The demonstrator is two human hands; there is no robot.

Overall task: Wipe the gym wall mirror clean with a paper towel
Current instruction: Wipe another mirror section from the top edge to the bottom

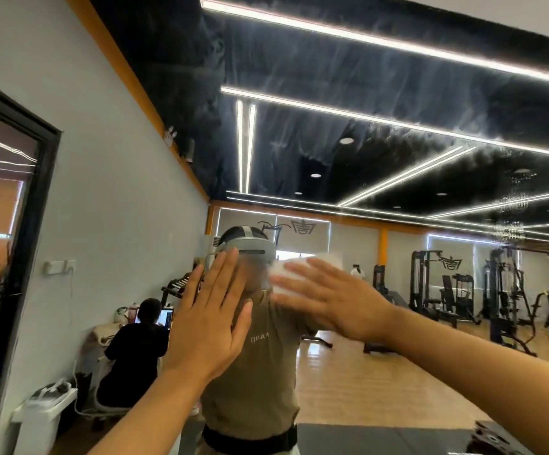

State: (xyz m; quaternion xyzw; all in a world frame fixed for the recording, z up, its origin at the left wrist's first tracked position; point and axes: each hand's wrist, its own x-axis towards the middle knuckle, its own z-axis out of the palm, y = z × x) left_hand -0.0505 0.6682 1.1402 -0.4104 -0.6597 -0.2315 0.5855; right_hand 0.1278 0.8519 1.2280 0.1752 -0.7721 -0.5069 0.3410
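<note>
Bare forearms, no sleeves in view; mirror reflection shows olive short-sleeved T-shirt [260,366], grey headset [250,249], dark waistband.

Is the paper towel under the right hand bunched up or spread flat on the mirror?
Bunched. The paper towel shows as a thick white wad beyond the straight fingers of the right hand, which press it against the mirror.

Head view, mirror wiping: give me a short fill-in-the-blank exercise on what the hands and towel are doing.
1. The paper towel is pressed to the mirror under the ____ hand.
2. The left hand lies flat with its fingers ____.
3. The towel's colour is ____.
4. Smeary streaks show on the glass over the reflected dark ____.

Missing words: right; straight; white; ceiling
</note>
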